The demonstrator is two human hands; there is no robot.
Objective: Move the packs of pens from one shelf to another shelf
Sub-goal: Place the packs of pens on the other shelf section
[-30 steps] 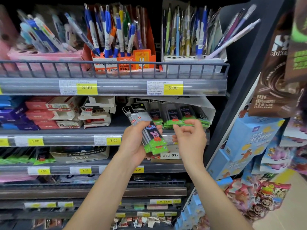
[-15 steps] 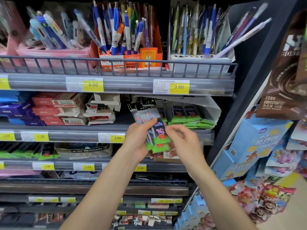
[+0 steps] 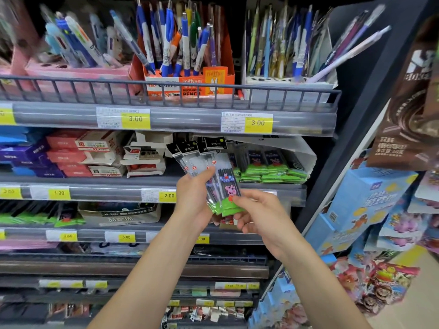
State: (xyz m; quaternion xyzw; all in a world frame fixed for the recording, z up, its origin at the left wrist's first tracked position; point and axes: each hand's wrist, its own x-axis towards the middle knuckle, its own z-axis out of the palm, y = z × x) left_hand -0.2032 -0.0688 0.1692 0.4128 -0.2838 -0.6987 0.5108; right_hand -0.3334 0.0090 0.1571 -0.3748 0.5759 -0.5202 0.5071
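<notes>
My left hand point(image 3: 193, 198) grips a fanned bunch of pen packs point(image 3: 209, 167), clear sleeves with black headers and green bottoms, one showing a pink cartoon pig. My right hand point(image 3: 257, 212) pinches the green lower end of the front pack. Both hands are in front of the second shelf's edge point(image 3: 107, 193). More of the same packs point(image 3: 270, 169) lie in an open white carton point(image 3: 306, 153) on that shelf, right of my hands. Similar green-ended packs point(image 3: 35, 217) lie on the third shelf at the left.
The top shelf holds boxes of upright pens behind a wire rail point(image 3: 166, 91). Red, white and blue small boxes point(image 3: 71, 153) fill the second shelf's left. A dark upright post point(image 3: 344, 148) borders the shelves on the right, with snack bags and blue boxes point(image 3: 356, 205) beyond it.
My right hand left the carton on the second shelf and came down to the bunch in my left hand, where it now pinches the front pack. The view shifted slightly down.
</notes>
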